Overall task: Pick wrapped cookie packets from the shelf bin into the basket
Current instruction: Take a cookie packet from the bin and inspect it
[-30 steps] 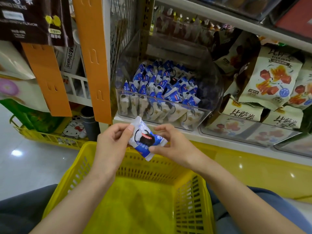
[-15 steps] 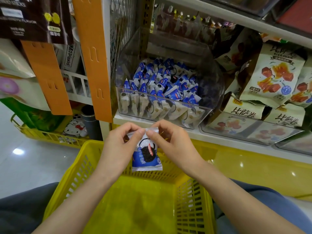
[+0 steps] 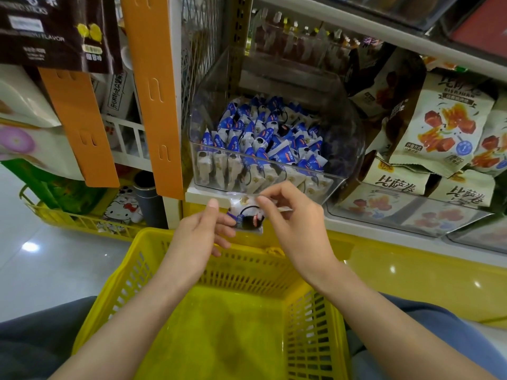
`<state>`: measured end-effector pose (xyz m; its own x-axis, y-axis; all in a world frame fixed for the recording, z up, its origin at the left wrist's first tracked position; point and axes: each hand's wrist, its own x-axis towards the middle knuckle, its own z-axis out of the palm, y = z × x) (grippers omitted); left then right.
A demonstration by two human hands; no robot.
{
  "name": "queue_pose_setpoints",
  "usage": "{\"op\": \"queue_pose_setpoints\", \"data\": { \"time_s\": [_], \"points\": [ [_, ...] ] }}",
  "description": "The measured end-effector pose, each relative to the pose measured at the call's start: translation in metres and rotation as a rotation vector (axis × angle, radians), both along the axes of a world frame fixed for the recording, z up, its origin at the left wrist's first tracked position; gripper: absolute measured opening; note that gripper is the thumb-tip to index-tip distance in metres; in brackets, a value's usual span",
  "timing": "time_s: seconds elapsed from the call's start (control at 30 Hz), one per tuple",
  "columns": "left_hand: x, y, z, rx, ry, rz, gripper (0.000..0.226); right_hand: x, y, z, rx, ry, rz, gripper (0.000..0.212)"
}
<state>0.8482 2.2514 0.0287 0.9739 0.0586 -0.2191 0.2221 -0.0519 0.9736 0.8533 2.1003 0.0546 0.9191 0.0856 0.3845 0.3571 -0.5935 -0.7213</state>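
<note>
A blue-and-white wrapped cookie packet (image 3: 248, 216) hangs between both hands above the far rim of the yellow basket (image 3: 175, 272). My right hand (image 3: 295, 229) pinches its top edge with thumb and forefinger. My left hand (image 3: 197, 237) holds the packet's left side, thumb up and fingers behind it. The clear shelf bin (image 3: 343, 133) just beyond holds several more blue-and-white packets (image 3: 258, 141). The basket sits on my lap and nothing shows inside it.
Cream snack bags (image 3: 444, 127) fill the bins to the right. An orange hanging strip (image 3: 153, 91) and a white shelf post stand left of the bin. A second yellow basket (image 3: 68, 215) with goods sits on the floor at left.
The packet turned from tilted, to hanging upright, to tipped back and foreshortened. Both hands rose slightly toward the shelf edge, and my left thumb came off the packet's top.
</note>
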Motion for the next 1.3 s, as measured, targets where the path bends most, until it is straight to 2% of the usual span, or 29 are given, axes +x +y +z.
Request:
{"op": "queue_pose_setpoints", "data": {
  "time_s": [0.1,0.17,0.27,0.33,0.4,0.5,0.6,0.63,0.7,0.77,0.83,0.93,1.03,1.13,1.23,1.3],
  "points": [
    [0.002,0.001,0.006,-0.293,0.204,-0.008,0.055,-0.003,0.002,-0.003,-0.122,-0.079,0.161,0.005],
    [0.001,0.002,0.007,-0.392,0.188,0.009,0.047,-0.003,0.002,-0.004,-0.228,-0.129,0.248,0.007],
    [-0.002,0.001,0.006,-0.346,0.073,0.059,0.024,-0.003,0.002,-0.005,-0.391,-0.212,0.32,0.014],
    [-0.001,0.001,0.005,-0.295,0.03,0.097,0.021,-0.004,0.003,-0.006,-0.42,-0.207,0.32,0.017],
    [-0.001,0.001,0.005,-0.24,-0.01,0.107,0.021,-0.006,0.006,-0.007,-0.276,-0.075,0.215,0.019],
    [-0.002,0.0,0.006,-0.203,-0.042,0.081,0.022,-0.006,0.013,-0.006,0.127,0.309,0.039,0.02],
    [-0.003,-0.003,0.005,-0.178,-0.054,0.007,0.022,-0.005,0.016,-0.006,0.502,0.685,0.111,0.025],
    [-0.005,-0.004,0.004,-0.127,-0.102,0.004,0.02,-0.006,0.016,-0.006,0.567,0.725,0.137,0.026],
    [-0.008,-0.004,0.0,0.134,-0.281,0.014,0.016,-0.007,0.017,-0.005,0.655,0.723,0.149,0.023],
    [-0.012,-0.004,-0.004,0.385,-0.445,0.001,0.028,-0.006,0.018,-0.005,0.703,0.714,0.126,0.021],
    [-0.015,-0.004,-0.005,0.416,-0.48,-0.023,0.029,-0.004,0.017,-0.005,0.647,0.704,0.096,0.022],
    [-0.012,-0.002,-0.004,0.375,-0.465,0.002,0.035,-0.001,0.014,-0.005,0.381,0.618,0.099,0.025],
    [-0.007,0.001,-0.001,0.179,-0.348,0.008,0.048,0.001,0.009,0.0,0.179,0.595,0.174,0.024],
    [-0.001,0.003,0.001,0.014,-0.204,-0.026,0.05,0.004,0.003,0.002,0.188,0.594,0.202,0.021],
    [0.0,0.004,0.0,0.044,-0.227,-0.108,0.042,0.006,-0.002,0.001,0.25,0.565,0.134,0.018],
    [-0.001,0.002,-0.001,0.135,-0.278,-0.106,0.044,0.006,-0.003,0.001,0.243,0.537,0.124,0.012]
  ]
}}
